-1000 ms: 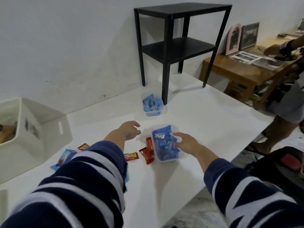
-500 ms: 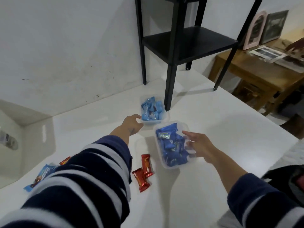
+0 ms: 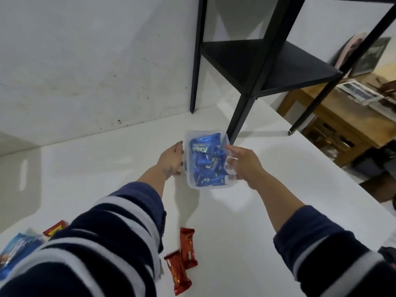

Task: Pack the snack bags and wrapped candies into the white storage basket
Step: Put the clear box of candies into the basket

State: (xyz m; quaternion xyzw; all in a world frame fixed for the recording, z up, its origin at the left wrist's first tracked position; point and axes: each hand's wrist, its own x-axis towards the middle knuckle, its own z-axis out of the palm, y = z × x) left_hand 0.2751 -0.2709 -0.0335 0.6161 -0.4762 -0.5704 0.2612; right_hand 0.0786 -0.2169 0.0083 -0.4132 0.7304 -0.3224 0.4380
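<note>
A clear plastic container (image 3: 191, 182) filled with blue wrapped candies (image 3: 204, 161) is held a little above the white table (image 3: 267, 168), close to the black shelf's front leg. My right hand (image 3: 244, 163) grips its right wall. My left hand (image 3: 171, 159) is pressed against its left wall, fingers and thumb around the edge. A second candy container seen earlier is hidden behind this one. Two red wrapped bars (image 3: 182, 260) lie near me, another red bar (image 3: 54, 227) and a blue snack bag (image 3: 17, 249) at lower left. The white basket's wall (image 3: 12, 168) shows at far left.
A black two-tier shelf (image 3: 263, 67) stands on the table's far end against the white wall. A wooden table (image 3: 342, 116) with papers and picture frames stands beyond the white table's right edge. My striped sleeves fill the lower frame.
My right hand has carried the candy container away from me toward the shelf leg, over the other container. My left hand has closed in on its left side. The camera has tilted further down.
</note>
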